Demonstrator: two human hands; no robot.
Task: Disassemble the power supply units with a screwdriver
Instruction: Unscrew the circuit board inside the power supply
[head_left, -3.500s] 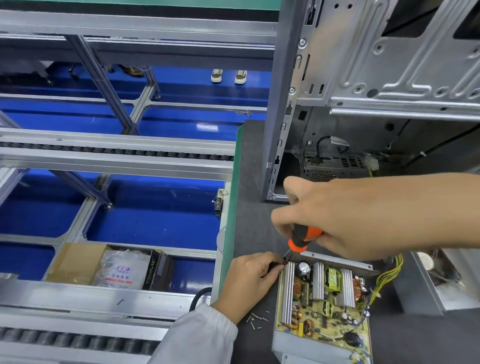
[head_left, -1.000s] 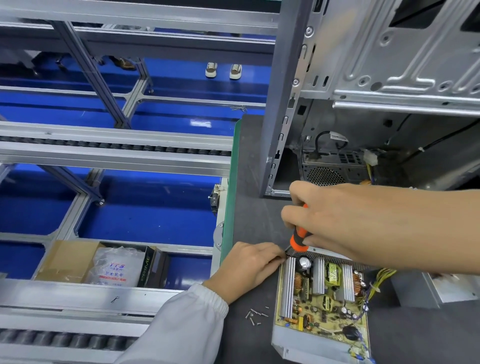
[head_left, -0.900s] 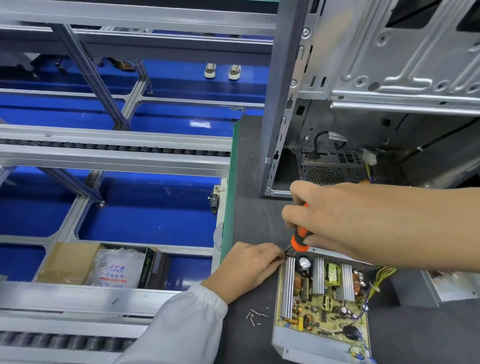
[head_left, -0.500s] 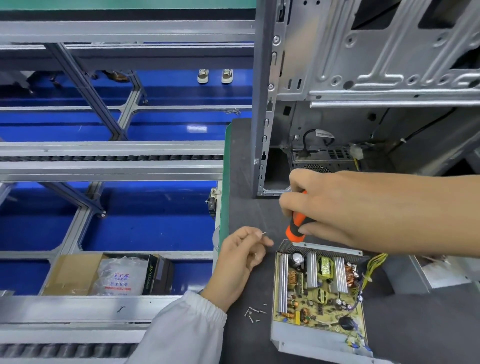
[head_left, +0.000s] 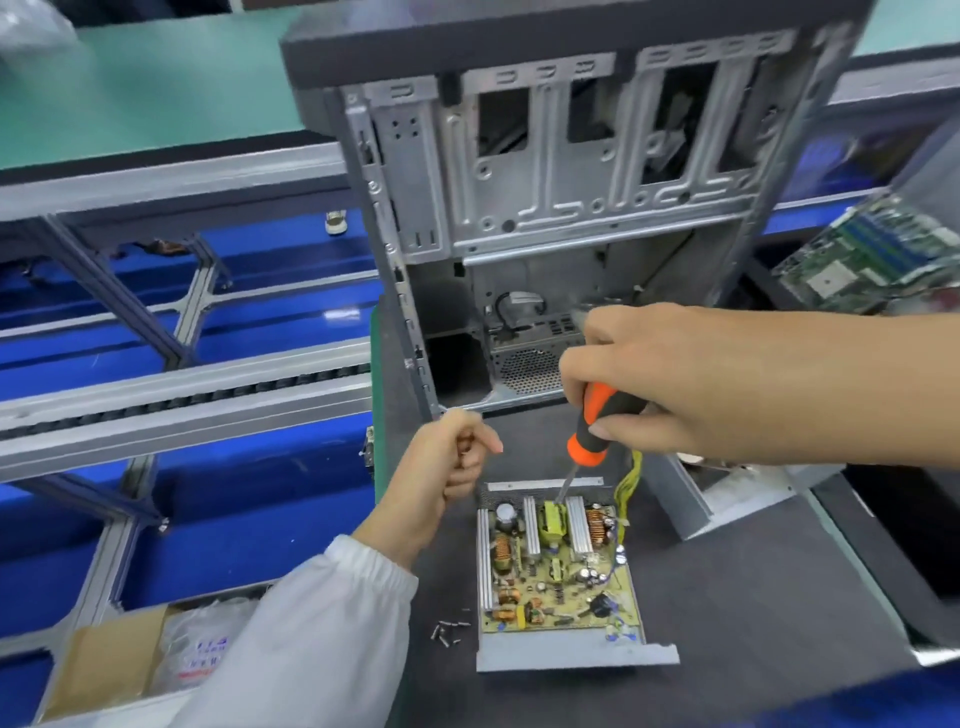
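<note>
I see bright, even overhead light with soft shadows; motion blur smears the grey metal computer case (head_left: 545, 171), and straight edges bow outward.

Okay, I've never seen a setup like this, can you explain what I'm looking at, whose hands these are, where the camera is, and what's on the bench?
There is one picture, taken by a camera worn on a person's head, looking down at their own two bare hands. No robot is involved.

On the dark bench lies an opened power supply: a metal tray with a yellowish circuit board full of coils and silver heat sinks. A few loose screws lie just left of it. Behind it stands an empty metal computer case.

The right hand grips an orange and black screwdriver, its tip pointing down at the board's far edge. The left hand, in a white sleeve, is curled beside the unit; whether it holds a screw, I cannot tell.
</note>
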